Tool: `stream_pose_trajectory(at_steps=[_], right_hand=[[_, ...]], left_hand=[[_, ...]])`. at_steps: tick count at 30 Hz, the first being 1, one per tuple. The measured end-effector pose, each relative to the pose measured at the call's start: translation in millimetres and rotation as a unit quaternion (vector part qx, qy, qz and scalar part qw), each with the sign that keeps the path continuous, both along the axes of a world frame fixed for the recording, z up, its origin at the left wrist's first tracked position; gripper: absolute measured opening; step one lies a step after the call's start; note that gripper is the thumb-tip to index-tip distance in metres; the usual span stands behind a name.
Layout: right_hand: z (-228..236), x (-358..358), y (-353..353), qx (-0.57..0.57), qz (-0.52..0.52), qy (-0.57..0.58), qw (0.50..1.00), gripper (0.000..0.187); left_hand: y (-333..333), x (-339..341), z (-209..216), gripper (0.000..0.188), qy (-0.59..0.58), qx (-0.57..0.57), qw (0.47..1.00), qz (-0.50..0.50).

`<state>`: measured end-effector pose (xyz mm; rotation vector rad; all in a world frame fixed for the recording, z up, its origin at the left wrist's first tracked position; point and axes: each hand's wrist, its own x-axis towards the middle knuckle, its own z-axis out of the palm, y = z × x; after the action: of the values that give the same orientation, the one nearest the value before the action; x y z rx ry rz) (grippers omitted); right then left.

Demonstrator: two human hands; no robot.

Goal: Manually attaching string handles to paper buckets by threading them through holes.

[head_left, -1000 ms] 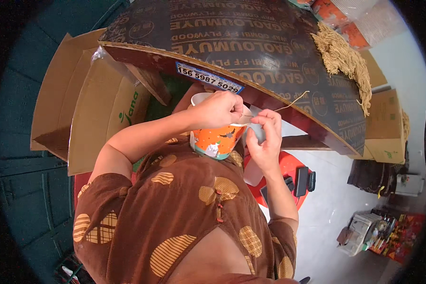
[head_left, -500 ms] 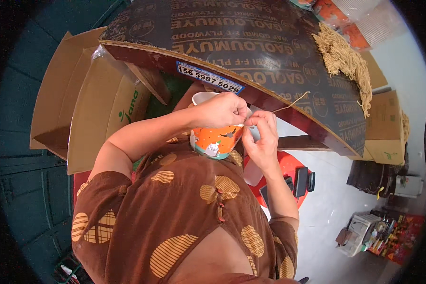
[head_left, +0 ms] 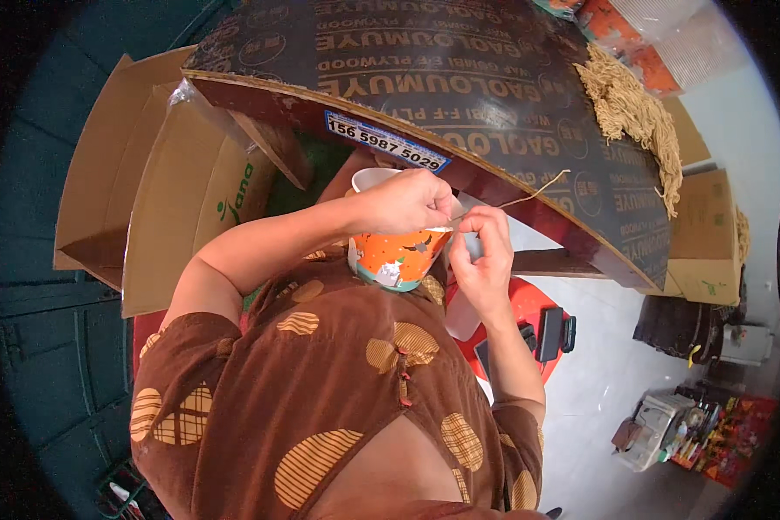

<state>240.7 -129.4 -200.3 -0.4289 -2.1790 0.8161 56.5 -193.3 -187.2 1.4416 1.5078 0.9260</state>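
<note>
An orange paper bucket (head_left: 393, 258) with a white rim, dark bat shapes and a green band at its base rests against my lap, below the table edge. My left hand (head_left: 412, 201) reaches across its mouth, fingers closed at the right side of the rim; their tips are partly hidden. Just right of it, my right hand (head_left: 484, 256) pinches a thin tan cord (head_left: 539, 188) between thumb and forefinger. The cord's free end sticks out to the upper right, over the table edge. A short stretch seems to run between both hands at the rim.
A dark plywood table (head_left: 459, 104) stands ahead, with a bundle of tan cords (head_left: 628, 104) on its right. Open cardboard boxes (head_left: 182, 199) are at the left, another box (head_left: 700, 234) at the right. A red stool (head_left: 529, 299) bearing dark devices stands beside my right arm.
My right hand has shifted slightly right, away from my left fingers, opening a small gap at the rim. The cord's end has moved a little to the right. My left hand stays put.
</note>
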Motion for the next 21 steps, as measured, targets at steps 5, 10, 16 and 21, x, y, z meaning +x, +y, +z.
stream_pose_trajectory(at_steps=[5,10,16,21], right_hand=[[1.5,-2.6,-2.6,0.024,0.000,-0.015,1.000,0.020],[-0.4,2.3,-4.4,0.020,-0.003,-0.032,0.999,0.018],[-5.6,10.5,0.9,-0.025,-0.009,-0.012,1.000,0.019],[-3.6,11.8,-3.7,-0.073,-0.024,-0.029,0.997,0.016]], left_hand=[[0.8,-0.2,-1.4,0.015,0.005,0.019,1.000,-0.013],[0.5,-0.3,1.1,0.014,0.016,0.006,1.000,-0.007],[-0.6,0.2,5.1,0.014,0.006,0.002,1.000,-0.002],[-0.5,0.1,2.1,0.014,0.026,0.006,1.000,-0.002]])
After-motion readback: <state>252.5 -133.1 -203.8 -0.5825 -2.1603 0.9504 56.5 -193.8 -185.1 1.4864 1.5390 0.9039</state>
